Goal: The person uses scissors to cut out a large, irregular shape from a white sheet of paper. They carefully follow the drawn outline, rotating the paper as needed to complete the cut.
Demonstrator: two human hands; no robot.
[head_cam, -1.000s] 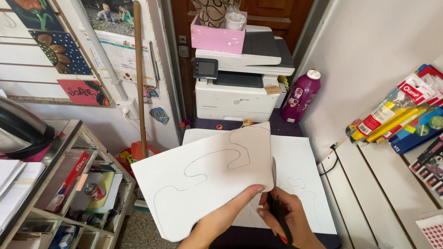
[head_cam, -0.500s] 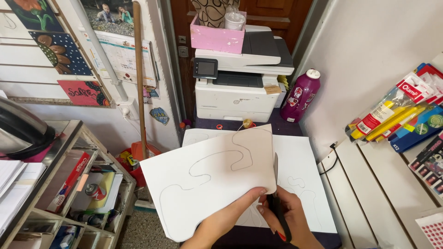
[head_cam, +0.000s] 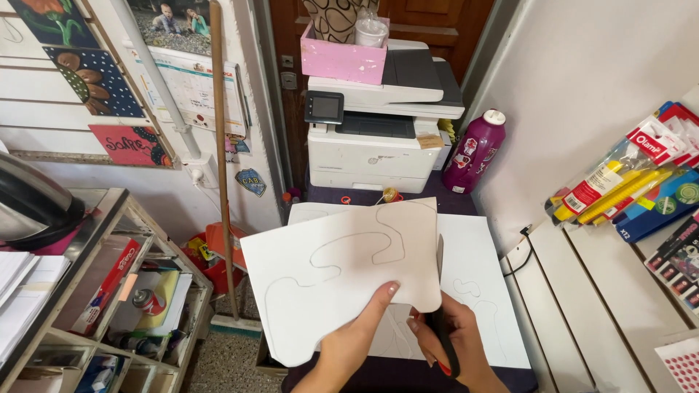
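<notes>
Below the printer, over the dark worktop, the left hand pinched the white card while the right hand, clenched on scissors, was mid-cut, with the pencilled curve seemingly next.

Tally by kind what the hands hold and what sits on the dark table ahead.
White sheets: 2, one held by the left hand, sheet, one flat on the table
Scissors: 1, in the right hand, scissors
Printer: 1
Purple bottle: 1
Pink box: 1
Total: 6

Dark table w/ white sheet, printer, purple bottle.
</notes>
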